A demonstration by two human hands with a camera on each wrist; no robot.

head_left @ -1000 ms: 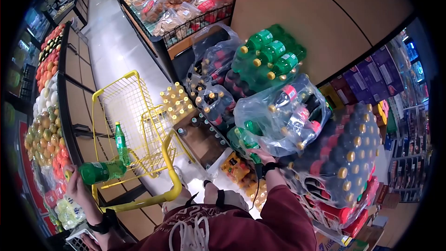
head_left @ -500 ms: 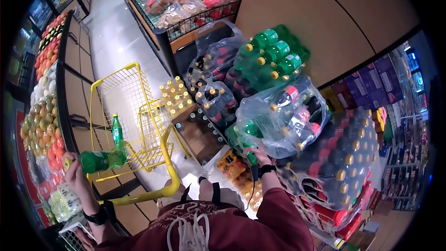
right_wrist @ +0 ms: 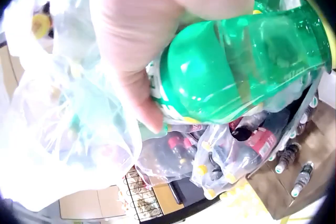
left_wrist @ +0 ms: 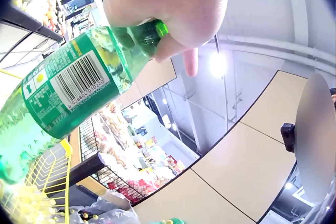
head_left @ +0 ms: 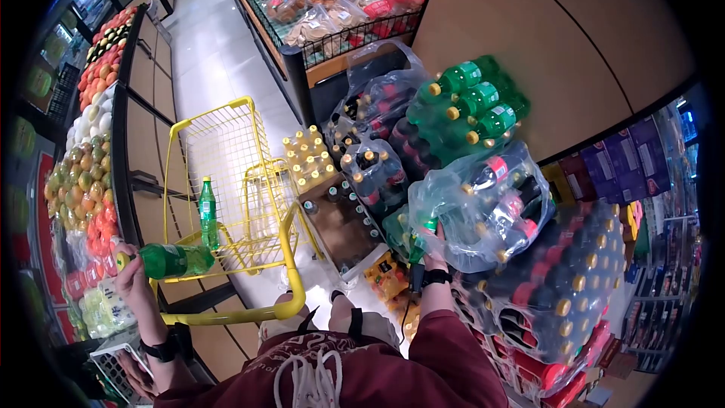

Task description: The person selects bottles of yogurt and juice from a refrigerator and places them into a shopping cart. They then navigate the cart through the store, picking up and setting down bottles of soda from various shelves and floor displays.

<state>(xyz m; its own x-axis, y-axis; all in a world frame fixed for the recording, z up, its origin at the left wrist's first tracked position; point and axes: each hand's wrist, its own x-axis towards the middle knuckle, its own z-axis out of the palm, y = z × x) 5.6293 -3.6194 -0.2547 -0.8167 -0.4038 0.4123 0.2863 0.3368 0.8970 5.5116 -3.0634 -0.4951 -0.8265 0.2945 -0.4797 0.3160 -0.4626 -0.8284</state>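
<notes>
Fingers (left_wrist: 190, 61) stay clamped: my left hand (head_left: 130, 276) on the green soda bottle (head_left: 177, 260) lower left, right hand (head_left: 433, 251) on a second bottle (right_wrist: 236, 66).

The yellow wire shopping cart (head_left: 226, 143) is open on top; only a slim upright green plastic bottle (head_left: 208, 215) stands at its near left. On the right, loose clear plastic film (head_left: 453, 204) and stacked shrink-wrapped bottle packs (head_left: 559, 272) crowd the right hand (head_left: 433, 251) and its green bottle (right_wrist: 247, 61). The far pale floor aisle (head_left: 204, 60) lies open.
</notes>
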